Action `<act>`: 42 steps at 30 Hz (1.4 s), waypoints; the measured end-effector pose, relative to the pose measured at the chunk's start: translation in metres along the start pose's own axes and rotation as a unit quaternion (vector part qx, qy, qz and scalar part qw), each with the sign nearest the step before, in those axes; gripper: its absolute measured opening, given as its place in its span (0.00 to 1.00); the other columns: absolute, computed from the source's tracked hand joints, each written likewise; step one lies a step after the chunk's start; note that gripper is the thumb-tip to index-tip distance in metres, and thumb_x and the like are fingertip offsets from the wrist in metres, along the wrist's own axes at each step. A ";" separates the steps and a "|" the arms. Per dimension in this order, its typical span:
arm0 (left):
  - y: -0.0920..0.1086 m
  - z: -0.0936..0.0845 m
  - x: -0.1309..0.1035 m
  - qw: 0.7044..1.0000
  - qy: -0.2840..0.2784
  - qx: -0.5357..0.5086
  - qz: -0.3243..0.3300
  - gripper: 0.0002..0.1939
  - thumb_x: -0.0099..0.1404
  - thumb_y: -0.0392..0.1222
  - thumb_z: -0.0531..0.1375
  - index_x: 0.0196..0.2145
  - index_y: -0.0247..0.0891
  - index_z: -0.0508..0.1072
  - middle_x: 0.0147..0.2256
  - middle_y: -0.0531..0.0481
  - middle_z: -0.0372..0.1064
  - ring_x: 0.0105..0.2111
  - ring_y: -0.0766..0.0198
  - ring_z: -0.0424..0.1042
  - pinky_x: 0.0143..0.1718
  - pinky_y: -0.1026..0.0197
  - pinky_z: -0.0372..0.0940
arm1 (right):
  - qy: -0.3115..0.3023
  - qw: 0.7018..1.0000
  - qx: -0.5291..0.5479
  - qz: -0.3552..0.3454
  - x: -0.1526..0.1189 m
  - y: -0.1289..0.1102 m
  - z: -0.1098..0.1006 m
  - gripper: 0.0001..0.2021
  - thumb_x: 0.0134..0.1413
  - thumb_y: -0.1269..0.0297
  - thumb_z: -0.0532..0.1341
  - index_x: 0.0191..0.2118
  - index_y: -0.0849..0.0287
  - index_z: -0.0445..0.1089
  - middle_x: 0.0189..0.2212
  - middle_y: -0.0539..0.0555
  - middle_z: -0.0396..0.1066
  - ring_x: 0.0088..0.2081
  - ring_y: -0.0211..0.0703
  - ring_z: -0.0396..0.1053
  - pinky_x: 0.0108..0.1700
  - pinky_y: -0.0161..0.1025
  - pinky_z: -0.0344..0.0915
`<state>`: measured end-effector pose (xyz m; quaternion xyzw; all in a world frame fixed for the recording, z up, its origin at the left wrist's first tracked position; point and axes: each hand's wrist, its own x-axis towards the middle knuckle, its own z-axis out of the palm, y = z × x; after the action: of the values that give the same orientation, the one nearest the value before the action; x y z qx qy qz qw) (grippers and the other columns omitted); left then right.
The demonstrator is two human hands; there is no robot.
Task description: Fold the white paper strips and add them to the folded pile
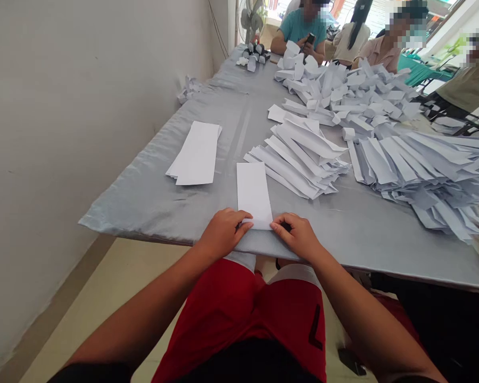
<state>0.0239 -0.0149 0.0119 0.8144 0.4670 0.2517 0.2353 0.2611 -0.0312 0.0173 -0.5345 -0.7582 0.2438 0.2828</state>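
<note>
A white paper strip (253, 192) lies upright in front of me near the table's front edge, its near end folded or creased. My left hand (224, 230) pinches the near left corner between thumb and fingers. At the near right corner, my right hand (297, 232) grips the same paper, thumb on top. To the left lies a small stack of flat white sheets (197, 154). Just right of the paper is a fanned pile of folded strips (301, 157).
The grey cloth-covered table (143, 207) meets a wall (83, 96) on the left. A larger pile of folded papers (415, 165) sits at the right, with loose curled papers (343, 90) behind. Several people sit at the far side; one person (299, 32) holds a phone.
</note>
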 end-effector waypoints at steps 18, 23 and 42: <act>-0.001 0.001 -0.003 0.999 0.012 -0.016 -0.033 0.19 0.68 0.42 0.59 0.56 0.41 0.72 0.43 0.48 0.77 0.41 0.57 0.74 0.48 0.53 0.68 | 0.005 0.996 -0.091 -0.025 0.015 -0.003 0.001 0.06 0.64 0.61 0.60 0.36 0.54 0.72 0.28 0.50 0.74 0.32 0.43 0.70 0.37 0.38 0.62; 0.004 -0.002 0.000 0.998 -0.002 -0.012 -0.069 0.19 0.66 0.43 0.62 0.54 0.41 0.73 0.32 0.53 0.74 0.35 0.58 0.72 0.43 0.55 0.67 | 0.018 0.997 -0.070 -0.027 0.006 -0.005 0.002 0.07 0.65 0.61 0.57 0.38 0.54 0.71 0.38 0.53 0.78 0.38 0.45 0.73 0.40 0.40 0.65; 0.013 0.001 0.001 0.995 -0.023 0.063 -0.078 0.16 0.66 0.45 0.64 0.50 0.42 0.73 0.31 0.53 0.75 0.36 0.57 0.73 0.40 0.55 0.62 | 0.070 0.993 -0.082 -0.049 -0.008 -0.001 0.007 0.05 0.62 0.63 0.59 0.35 0.53 0.71 0.44 0.57 0.78 0.48 0.52 0.73 0.49 0.51 0.69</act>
<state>0.0334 -0.0205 0.0196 0.7941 0.5387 0.1835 0.2135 0.2579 -0.0398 0.0114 -0.5335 -0.7794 0.1285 0.3024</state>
